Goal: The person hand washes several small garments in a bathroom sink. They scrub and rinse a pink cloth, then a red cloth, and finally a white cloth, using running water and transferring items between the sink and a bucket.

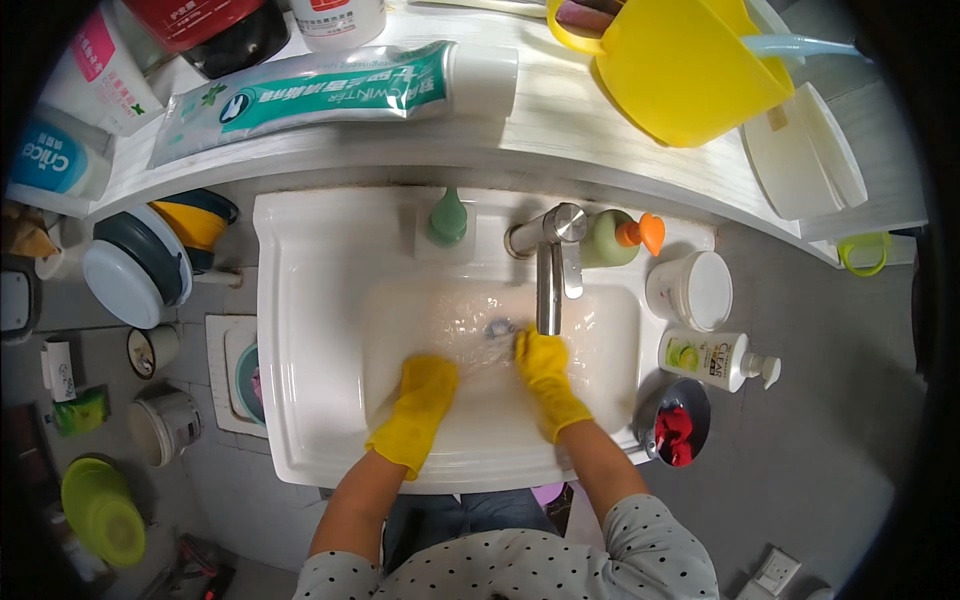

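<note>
Both my hands wear yellow rubber gloves and reach into the white washbasin [310,360]. Shallow, rippling water [470,312] covers part of its bottom. My left hand [428,385] points down in the left part of the basin, and its fingers are turned out of sight. Just below the steel tap [549,290], my right hand [543,365] has its fingers partly spread and bent down beside the round drain [499,327]. I see nothing held in it. Splashing blurs the water around the drain.
A green soap bottle with an orange pump [612,238], a white tub [692,291], a white pump bottle [715,360] and a grey bowl with red cloth [690,400] line the right rim. Above the far edge, a white shelf [560,110] carries a toothpaste tube [330,97] and yellow cup [690,75].
</note>
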Motion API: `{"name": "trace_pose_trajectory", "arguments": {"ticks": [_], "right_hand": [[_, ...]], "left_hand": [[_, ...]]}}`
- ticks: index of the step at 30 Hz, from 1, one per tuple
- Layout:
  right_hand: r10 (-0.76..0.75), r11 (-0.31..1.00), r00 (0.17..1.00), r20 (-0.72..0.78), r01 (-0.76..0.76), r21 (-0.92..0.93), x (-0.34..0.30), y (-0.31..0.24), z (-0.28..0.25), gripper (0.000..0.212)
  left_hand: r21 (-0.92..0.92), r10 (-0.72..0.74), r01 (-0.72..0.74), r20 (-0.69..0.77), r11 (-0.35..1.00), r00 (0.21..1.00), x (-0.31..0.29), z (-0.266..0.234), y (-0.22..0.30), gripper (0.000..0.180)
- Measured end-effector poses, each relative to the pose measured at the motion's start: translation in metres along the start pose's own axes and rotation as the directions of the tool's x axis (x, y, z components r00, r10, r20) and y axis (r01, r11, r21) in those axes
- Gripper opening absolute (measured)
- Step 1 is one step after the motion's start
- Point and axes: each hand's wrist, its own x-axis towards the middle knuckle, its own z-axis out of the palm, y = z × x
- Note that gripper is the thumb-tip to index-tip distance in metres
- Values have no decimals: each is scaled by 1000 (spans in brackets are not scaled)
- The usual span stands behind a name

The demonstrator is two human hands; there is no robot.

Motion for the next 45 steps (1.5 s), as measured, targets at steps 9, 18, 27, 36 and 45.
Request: {"name": "trace_pose_trajectory", "arguments": {"ticks": [9,18,27,36,45], "right_hand": [[207,964,950,233,-157,-215,-4,-54,-31,14],[-441,892,775,452,435,124,-19,-186,-197,27],[-515,852,716,471,490,186,-35,-340,-310,22],[-349,928,861,369,373,7,-6,-375,-258,22],[-175,961,626,760,278,-8,60,-424,-74,36]], "left_hand": [[-105,-48,57,85,993,995,-21,-44,4,35],[-527,322,-422,-275,737,906,20,-79,14,68],[-928,492,-229,-58,295,868,-6,-89,20,51],[-995,35,48,52,88,998,-93,-95,-32,29],[-885,-411,319,165,339,896,-190,-93,-125,40]]}}
